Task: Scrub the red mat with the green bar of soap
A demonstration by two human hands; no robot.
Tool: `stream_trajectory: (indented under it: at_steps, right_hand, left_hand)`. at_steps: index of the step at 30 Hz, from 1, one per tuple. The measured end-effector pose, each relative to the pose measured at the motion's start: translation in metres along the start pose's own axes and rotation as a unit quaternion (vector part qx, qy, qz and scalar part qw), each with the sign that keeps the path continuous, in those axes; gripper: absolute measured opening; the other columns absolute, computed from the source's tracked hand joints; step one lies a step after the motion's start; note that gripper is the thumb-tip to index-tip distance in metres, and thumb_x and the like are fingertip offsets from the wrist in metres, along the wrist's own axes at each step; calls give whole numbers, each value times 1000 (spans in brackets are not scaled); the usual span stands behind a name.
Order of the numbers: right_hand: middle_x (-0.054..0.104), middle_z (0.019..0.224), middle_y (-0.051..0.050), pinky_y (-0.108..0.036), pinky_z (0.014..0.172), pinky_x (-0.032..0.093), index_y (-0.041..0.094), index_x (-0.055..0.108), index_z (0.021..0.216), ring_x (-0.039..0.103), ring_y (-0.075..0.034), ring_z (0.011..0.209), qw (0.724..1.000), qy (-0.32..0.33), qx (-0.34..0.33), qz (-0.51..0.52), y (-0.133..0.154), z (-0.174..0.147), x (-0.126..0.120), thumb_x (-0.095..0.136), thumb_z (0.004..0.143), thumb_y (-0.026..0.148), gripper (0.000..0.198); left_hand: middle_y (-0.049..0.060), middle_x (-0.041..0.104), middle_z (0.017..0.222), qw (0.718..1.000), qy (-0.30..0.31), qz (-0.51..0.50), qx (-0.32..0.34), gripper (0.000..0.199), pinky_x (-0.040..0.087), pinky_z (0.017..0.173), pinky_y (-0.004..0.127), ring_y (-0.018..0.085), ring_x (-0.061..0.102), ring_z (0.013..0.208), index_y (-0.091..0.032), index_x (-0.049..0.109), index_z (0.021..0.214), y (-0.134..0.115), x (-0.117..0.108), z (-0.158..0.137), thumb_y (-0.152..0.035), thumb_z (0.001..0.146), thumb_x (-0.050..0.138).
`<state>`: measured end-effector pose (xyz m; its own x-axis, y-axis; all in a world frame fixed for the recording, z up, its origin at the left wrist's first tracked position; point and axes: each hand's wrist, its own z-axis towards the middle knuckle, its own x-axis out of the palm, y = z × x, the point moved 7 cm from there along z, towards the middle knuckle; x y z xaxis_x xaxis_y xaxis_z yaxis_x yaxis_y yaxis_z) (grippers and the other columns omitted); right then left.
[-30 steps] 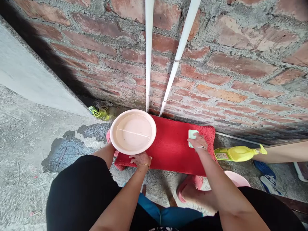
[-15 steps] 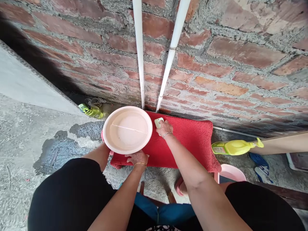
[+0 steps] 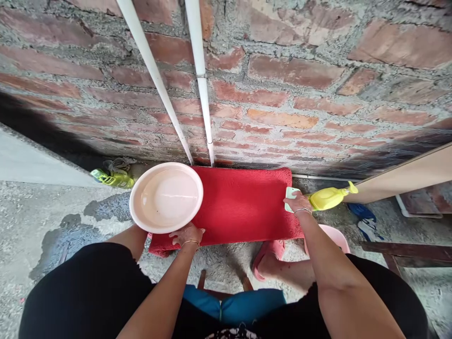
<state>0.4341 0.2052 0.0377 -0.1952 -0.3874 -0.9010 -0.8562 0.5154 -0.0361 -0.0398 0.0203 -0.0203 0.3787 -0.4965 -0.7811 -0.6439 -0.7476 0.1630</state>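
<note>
A red towel-like cloth (image 3: 243,202) covers a low, long surface in front of me. On its left end stands a pale pink basin (image 3: 165,226) holding clear water. My left hand (image 3: 189,235) rests on the cloth's front edge, against or just beside the basin's near side, with fingers spread; some fingertips are hidden. At the cloth's right end, my right hand (image 3: 300,202) grips a pale green flat rectangular object (image 3: 291,200), whose kind I cannot make out. Just beyond that hand lies a yellow pump bottle (image 3: 328,198), partly covered by it.
White pipes (image 3: 205,103) run down the brick wall (image 3: 268,99) behind the cloth. A green-yellow bottle (image 3: 120,180) is at the left near the wet concrete floor (image 3: 74,235). A pink tub (image 3: 335,235), blue-and-white item (image 3: 367,226) and wooden bench (image 3: 416,252) are at the right.
My right hand has slid the pale green object rightward, from beside the basin to the cloth's right end. My left hand stays by the basin. The camera view has shifted right.
</note>
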Motion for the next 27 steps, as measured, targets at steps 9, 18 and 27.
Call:
stream_trajectory:
  at_steps: [9,18,27]
  right_hand:
    - [51,117,-10,-36,92,42,26,52,126,60,-24,104,998,-6,-54,22,4,-14,13,63,77,49,55]
    - [51,118,-11,-38,91,42,25,51,127,57,-26,108,999,3,-31,-19,-20,-18,11,61,77,44,55]
    - [53,118,-12,-37,89,44,26,51,127,59,-26,107,997,7,-72,22,13,-66,18,60,79,49,54]
  left_hand:
    - [34,39,144,1000,-15,12,-9,99,47,83,60,52,42,128,-14,31,149,1,1,5,-59,68,68]
    - [37,42,138,992,-91,74,56,92,46,81,54,50,44,126,-10,30,147,8,-2,-9,-69,79,50]
    - [32,43,139,991,-83,64,83,78,44,89,48,42,46,126,-15,38,145,16,-11,-28,-58,82,55]
